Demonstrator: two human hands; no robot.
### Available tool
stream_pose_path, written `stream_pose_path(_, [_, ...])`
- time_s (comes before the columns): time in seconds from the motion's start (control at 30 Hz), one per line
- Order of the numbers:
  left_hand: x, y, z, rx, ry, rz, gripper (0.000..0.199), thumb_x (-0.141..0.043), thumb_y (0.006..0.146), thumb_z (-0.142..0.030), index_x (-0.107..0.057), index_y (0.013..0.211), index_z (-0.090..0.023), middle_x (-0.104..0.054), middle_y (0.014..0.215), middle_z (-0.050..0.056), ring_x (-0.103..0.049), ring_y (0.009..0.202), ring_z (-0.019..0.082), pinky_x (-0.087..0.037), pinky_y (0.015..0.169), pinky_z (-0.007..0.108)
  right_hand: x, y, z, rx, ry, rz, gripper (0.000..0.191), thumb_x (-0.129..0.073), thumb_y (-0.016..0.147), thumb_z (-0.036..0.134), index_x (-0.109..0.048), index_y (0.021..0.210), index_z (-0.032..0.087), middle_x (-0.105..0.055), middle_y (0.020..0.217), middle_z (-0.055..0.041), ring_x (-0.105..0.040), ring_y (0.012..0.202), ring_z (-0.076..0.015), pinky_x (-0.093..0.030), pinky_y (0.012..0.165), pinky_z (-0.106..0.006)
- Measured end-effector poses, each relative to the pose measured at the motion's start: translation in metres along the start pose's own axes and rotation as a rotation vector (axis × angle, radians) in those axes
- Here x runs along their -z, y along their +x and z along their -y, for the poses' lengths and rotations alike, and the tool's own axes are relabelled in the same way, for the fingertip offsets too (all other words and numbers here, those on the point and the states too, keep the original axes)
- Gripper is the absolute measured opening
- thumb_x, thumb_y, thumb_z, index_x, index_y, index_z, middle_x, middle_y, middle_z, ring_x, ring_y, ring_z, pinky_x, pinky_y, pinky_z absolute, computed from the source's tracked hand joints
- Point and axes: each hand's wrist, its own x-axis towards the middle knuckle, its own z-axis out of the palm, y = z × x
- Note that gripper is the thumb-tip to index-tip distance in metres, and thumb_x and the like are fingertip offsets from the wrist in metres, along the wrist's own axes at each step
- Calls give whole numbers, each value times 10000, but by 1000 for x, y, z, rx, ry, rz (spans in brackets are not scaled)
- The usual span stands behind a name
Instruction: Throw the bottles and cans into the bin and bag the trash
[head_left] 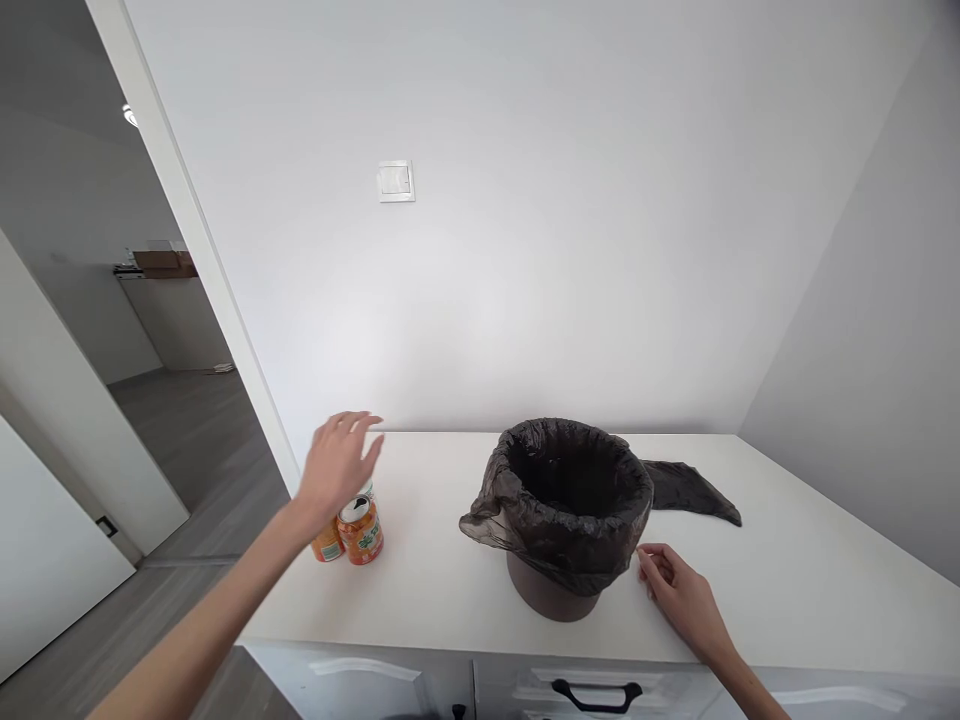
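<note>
My left hand [337,465] is raised over the drink cans at the left, fingers apart and nothing in them. Below it stands an orange can [361,535] with its top opened. A second orange can [328,545] and a third, mostly hidden one stand close by, partly covered by my wrist. In the middle is a brown bin [553,590] lined with a black plastic bag [577,545], its edge folded over the rim. My right hand [675,590] lies low beside the bin's right side, fingers curled in. Its fingertips are close to the bag; contact is unclear.
A flattened strip of black bag [690,490] lies behind the bin on the white countertop [435,590]. Drawers with a dark handle [598,696] are below the front edge. A wall with a light switch [396,181] rises behind; a doorway opens at the left.
</note>
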Motion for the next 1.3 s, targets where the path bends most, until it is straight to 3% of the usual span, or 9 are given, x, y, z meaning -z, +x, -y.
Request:
stream_pose_path(0.13, [-6, -8, 45, 176, 141, 176, 597, -333, 983, -508, -524, 1439, -173, -682, 1327, 195, -624, 1233, 400, -502, 974, 530, 1, -1, 2, -6, 0, 0, 468, -468, 902, 664, -653, 995, 244, -715, 734, -22, -655, 635, -219, -504, 690, -341])
stream_pose_path(0.27, [-16, -17, 44, 250, 44, 202, 552, -255, 1022, -554, -485, 1438, -273, -767, 1136, 113, -735, 897, 321, -539, 734, 409, 1, 0, 5, 17, 44, -18, 452, -483, 894, 645, -663, 981, 240, -715, 718, -25, -659, 624, -221, -508, 677, -339])
stream_pose_path(0.4, [18, -8, 4, 174, -56, -98, 500, -334, 1025, -564, -521, 1388, -275, -763, 1146, 86, -747, 968, 307, -535, 716, 357, 1, 0, 8, 42, 90, -37, 431, -506, 901, 628, -660, 989, 235, -708, 702, -24, -654, 607, -221, -510, 651, -337])
stream_pose_path(0.57, [98, 8, -95, 2, -460, -467, 400, -518, 1003, -533, -518, 1354, -342, -713, 1310, 7, -716, 1116, 243, -598, 778, 315, 2, 3, 8, 48, 121, -28, 404, -515, 918, 604, -663, 999, 236, -704, 699, -20, -647, 604, -215, -506, 633, -331])
stream_pose_path(0.67, [111, 12, -156, -193, -628, -353, 371, -553, 998, -510, -544, 1315, -318, -729, 1267, 13, -705, 1124, 233, -609, 912, 378, 3, 6, 8, 59, 135, -28, 417, -497, 928, 618, -658, 988, 239, -701, 696, -19, -653, 607, -216, -505, 634, -329])
stream_pose_path(0.8, [75, 17, -207, -388, -722, 17, 301, -533, 1019, -466, -565, 1276, -313, -721, 1252, 4, -713, 1061, 220, -604, 887, 367, 4, 10, 7, 61, 169, -40, 457, -473, 928, 651, -653, 979, 234, -700, 699, -27, -650, 588, -218, -506, 648, -338])
stream_pose_path(1.07, [15, 14, -232, -546, -634, 518, 307, -464, 1048, -450, -589, 1294, -314, -670, 1370, 17, -634, 1238, 231, -516, 1012, 360, 6, 16, 8, 59, 168, -37, 442, -459, 947, 639, -643, 968, 238, -690, 701, -19, -641, 587, -208, -493, 640, -328])
stream_pose_path(1.17, [23, 11, -224, -514, -634, 519, 378, -430, 1053, -507, -591, 1351, -340, -650, 1424, -6, -587, 1324, 224, -469, 1112, 372, 8, 14, 8, 62, 165, -32, 437, -463, 952, 638, -642, 965, 240, -686, 691, -14, -640, 588, -207, -493, 640, -326])
stream_pose_path(1.3, [42, 8, -185, -343, -642, 252, 400, -417, 1044, -536, -627, 1309, -322, -671, 1395, 13, -621, 1276, 246, -513, 1069, 382, 9, 11, 8, 48, 177, -32, 457, -473, 936, 658, -648, 978, 238, -691, 696, -24, -647, 594, -219, -505, 652, -338])
